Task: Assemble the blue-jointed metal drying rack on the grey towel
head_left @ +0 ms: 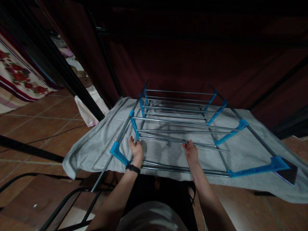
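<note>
A rack of grey metal rods and blue plastic brackets lies across a grey blanket (101,141) in front of me. My right hand (192,153) pinches a thin metal rod (168,138), which lies aslant, its right end free of the bracket on that side. At the rack's left, my left hand (136,149), with a dark band on its wrist, has its fingers around the lower end of a blue bracket (134,126). The nearest blue brackets, left (117,152) and right (260,168), have several rods running between them close to my lap.
Dark red curtains (192,67) hang behind the blanket, among black metal posts (72,73). A black-framed chair (64,202) stands at lower left on the tiled floor (48,118). A flat dark object (287,173) lies under the right bracket. Flowered cloth (21,73) hangs far left.
</note>
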A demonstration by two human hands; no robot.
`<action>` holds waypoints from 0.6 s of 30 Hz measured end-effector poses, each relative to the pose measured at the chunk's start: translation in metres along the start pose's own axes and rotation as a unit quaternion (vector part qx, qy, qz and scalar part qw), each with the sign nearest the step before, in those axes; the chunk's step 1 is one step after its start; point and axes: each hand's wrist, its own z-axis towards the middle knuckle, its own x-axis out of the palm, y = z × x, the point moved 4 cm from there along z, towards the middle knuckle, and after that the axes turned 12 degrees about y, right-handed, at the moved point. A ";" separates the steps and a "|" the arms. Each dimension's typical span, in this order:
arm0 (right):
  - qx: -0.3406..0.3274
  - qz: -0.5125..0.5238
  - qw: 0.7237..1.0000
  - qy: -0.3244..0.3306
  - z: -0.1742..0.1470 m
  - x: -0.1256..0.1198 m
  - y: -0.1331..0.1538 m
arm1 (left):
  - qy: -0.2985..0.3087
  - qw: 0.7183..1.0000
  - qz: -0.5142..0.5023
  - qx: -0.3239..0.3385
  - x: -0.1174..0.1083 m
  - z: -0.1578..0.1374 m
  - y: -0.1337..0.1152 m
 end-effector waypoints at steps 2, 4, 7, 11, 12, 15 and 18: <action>0.001 0.008 1.000 0.002 0.003 0.003 0.000 | -0.002 1.000 0.001 -0.007 0.003 0.005 -0.006; 0.000 0.011 1.000 0.005 0.006 0.006 0.002 | 0.009 1.000 0.001 -0.011 0.007 0.008 -0.013; 0.000 -0.003 1.000 0.006 0.011 0.011 0.006 | 0.024 1.000 -0.004 -0.007 0.012 0.011 -0.023; -0.010 -0.015 1.000 0.020 0.014 0.014 0.012 | 0.012 1.000 -0.016 0.006 0.018 0.016 -0.029; -0.011 -0.013 1.000 0.025 0.015 0.015 0.013 | 0.009 1.000 -0.020 0.010 0.019 0.018 -0.029; -0.008 -0.013 1.000 0.027 0.016 0.016 0.014 | 0.003 0.999 -0.030 0.019 0.021 0.022 -0.027; -0.005 -0.018 0.999 0.030 0.016 0.016 0.014 | 0.005 0.999 -0.035 0.030 0.021 0.026 -0.025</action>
